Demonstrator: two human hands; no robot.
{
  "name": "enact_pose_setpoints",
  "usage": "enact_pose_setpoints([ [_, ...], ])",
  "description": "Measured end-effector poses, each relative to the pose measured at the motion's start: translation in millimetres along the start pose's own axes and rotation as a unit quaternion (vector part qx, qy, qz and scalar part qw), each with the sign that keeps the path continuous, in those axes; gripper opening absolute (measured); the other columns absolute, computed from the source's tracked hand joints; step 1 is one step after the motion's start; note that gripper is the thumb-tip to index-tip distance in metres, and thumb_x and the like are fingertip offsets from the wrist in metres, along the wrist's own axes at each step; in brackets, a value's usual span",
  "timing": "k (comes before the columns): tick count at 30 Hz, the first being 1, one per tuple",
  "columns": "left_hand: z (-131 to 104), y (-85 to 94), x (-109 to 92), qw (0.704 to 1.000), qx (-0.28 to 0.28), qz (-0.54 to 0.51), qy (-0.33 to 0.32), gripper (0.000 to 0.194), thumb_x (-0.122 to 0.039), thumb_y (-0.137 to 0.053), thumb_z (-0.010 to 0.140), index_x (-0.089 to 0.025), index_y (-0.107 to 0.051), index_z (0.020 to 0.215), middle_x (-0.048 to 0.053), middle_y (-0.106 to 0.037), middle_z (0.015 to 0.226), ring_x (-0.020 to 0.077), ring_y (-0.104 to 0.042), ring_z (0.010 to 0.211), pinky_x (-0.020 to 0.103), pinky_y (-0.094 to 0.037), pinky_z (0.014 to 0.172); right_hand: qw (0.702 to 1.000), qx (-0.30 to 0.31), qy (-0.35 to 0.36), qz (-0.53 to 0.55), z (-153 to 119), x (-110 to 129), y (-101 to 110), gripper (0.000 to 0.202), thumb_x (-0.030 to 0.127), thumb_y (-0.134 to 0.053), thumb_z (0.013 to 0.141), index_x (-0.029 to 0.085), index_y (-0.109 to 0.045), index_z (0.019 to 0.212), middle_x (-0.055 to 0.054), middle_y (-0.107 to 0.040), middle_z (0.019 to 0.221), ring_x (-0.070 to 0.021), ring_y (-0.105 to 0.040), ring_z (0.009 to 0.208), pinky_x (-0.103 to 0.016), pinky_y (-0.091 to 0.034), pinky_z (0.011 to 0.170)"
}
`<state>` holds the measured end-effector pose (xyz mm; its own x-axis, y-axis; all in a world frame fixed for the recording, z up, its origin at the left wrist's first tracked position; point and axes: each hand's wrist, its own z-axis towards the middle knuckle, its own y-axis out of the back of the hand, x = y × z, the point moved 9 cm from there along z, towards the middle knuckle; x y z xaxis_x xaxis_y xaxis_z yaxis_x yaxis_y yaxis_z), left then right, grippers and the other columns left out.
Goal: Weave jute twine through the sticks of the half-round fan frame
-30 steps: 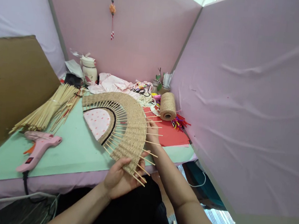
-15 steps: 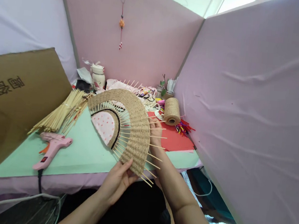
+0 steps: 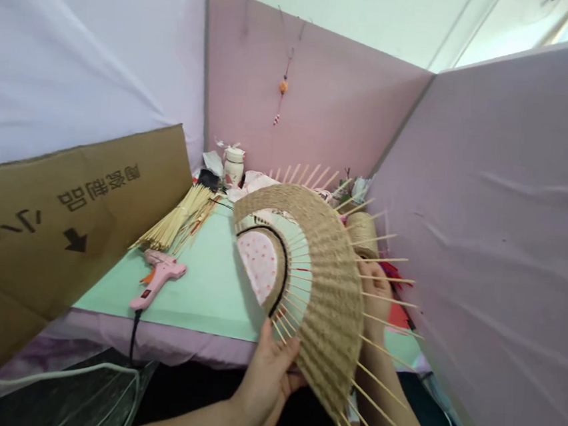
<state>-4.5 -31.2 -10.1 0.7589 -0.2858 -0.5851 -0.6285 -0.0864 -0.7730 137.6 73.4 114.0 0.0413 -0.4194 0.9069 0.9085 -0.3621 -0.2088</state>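
A half-round woven fan (image 3: pixel 332 264) of tan twine on thin wooden sticks is raised and tilted above the table. Its sticks poke out past the outer edge. At its inner part sits a white half-disc (image 3: pixel 256 260) with pink spots, bordered by tan twine and a black band. My left hand (image 3: pixel 268 372) pinches the fan's lower corner, the thumb by the bare inner sticks. Behind the right edge, my right hand (image 3: pixel 379 292) grips the fan among the protruding sticks; part of its fingers is hidden.
On the green tabletop (image 3: pixel 195 298) lie a pink glue gun (image 3: pixel 160 278) and a bundle of thin sticks (image 3: pixel 175 219). A cardboard sheet (image 3: pixel 77 220) leans at left. Behind the fan are a twine spool (image 3: pixel 362 232), a white bottle (image 3: pixel 233 166) and red sheets (image 3: pixel 399 316). Pink partitions enclose the table.
The fan is now closer and tilted more upright. My left hand has shifted inward along its lower corner, towards the black band. The camera view has swung left.
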Motion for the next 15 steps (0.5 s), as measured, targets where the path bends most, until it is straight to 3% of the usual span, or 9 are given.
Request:
enact_pose_setpoints([
  [4,-4.3,-24.2,8.8,0.998,0.045,-0.009,0.035,0.057,-0.035,-0.071,0.081,-0.029,-0.037,0.126,0.007,-0.069,0.107,0.0198,-0.068,0.092,0.031,-0.054,0.074,0.997,-0.076,0.013,0.007,0.8,25.7,32.5,0.052,0.056,-0.079,0.055,0.023,-0.040,0.044,-0.001,-0.049,0.052,-0.0109,-0.037,0.045,-0.031,-0.033,0.046],
  [7,7.5,-32.0,2.7,0.996,0.071,0.000,0.045,0.056,-0.037,-0.073,0.078,-0.027,-0.040,0.122,0.008,-0.069,0.107,0.0194,-0.069,0.087,0.029,-0.053,0.068,0.996,-0.084,0.028,0.006,3.5,31.8,35.6,0.053,0.055,-0.079,0.056,0.025,-0.038,0.044,0.001,-0.044,0.047,-0.0127,-0.036,0.043,-0.032,-0.031,0.044],
  [9,26.0,-27.5,-7.5,0.996,0.078,0.028,0.043,0.060,-0.037,-0.077,0.074,-0.027,-0.041,0.122,0.007,-0.070,0.101,0.0186,-0.068,0.079,0.028,-0.053,0.064,0.996,-0.075,0.041,0.031,7.1,27.3,30.0,0.049,0.050,-0.079,0.060,0.024,-0.039,0.048,0.000,-0.051,0.052,-0.0134,-0.041,0.046,-0.031,-0.034,0.047],
  [12,62.2,-9.0,-28.6,0.991,0.081,0.101,0.037,0.062,-0.033,-0.080,0.071,-0.025,-0.044,0.121,0.004,-0.070,0.084,0.0166,-0.067,0.071,0.028,-0.053,0.062,0.995,-0.045,0.068,0.060,14.0,10.8,13.1,0.040,0.042,-0.073,0.069,0.022,-0.043,0.054,-0.005,-0.069,0.078,-0.0156,-0.057,0.062,-0.031,-0.042,0.057],
  [15,90.1,14.3,-47.4,0.986,0.068,0.149,0.035,0.053,-0.025,-0.077,0.074,-0.022,-0.047,0.117,0.003,-0.069,0.081,0.0159,-0.067,0.072,0.031,-0.054,0.068,0.994,0.001,0.073,0.081,19.2,-15.6,-9.9,0.034,0.039,-0.069,0.075,0.020,-0.046,0.060,-0.010,-0.072,0.097,-0.0187,-0.064,0.080,-0.032,-0.048,0.066],
])
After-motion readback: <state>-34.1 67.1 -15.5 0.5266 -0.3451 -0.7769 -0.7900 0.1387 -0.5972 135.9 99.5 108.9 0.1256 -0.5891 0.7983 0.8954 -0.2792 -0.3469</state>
